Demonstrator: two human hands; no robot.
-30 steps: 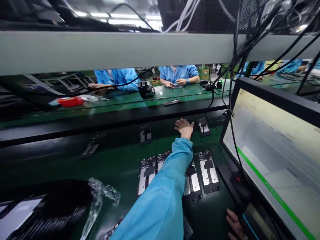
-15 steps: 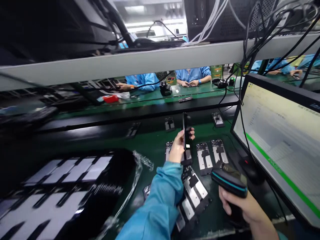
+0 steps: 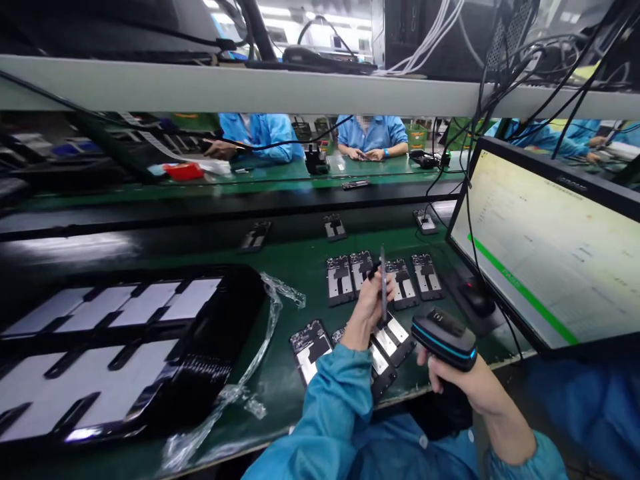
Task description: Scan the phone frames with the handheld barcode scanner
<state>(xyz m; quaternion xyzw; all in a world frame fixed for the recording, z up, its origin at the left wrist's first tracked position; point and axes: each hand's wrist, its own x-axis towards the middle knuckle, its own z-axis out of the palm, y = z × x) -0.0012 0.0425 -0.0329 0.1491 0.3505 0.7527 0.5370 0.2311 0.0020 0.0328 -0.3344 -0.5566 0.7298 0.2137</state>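
My left hand is closed around a thin phone assembly, which stands upright and edge-on to me. Its faces are mostly hidden. Lower right, my right hand grips a black barcode scanner with a blue stripe. The scanner's head points up and left, apart from the phone assembly. Open phone assemblies with bare silver plates lie around my left hand: one at the row's left end, one at its right end, and one nearer me. My left forearm partly covers several others.
A black tray of pale panels fills the left, with clear plastic wrap beside it. A monitor with a green band stands right, near a mouse. Cables hang from the shelf. Co-workers in blue sit across.
The phone assembly in my left hand has come lower and turned more edge-on. My right hand keeps the scanner. The whole view has shifted, showing more of the near table edge.
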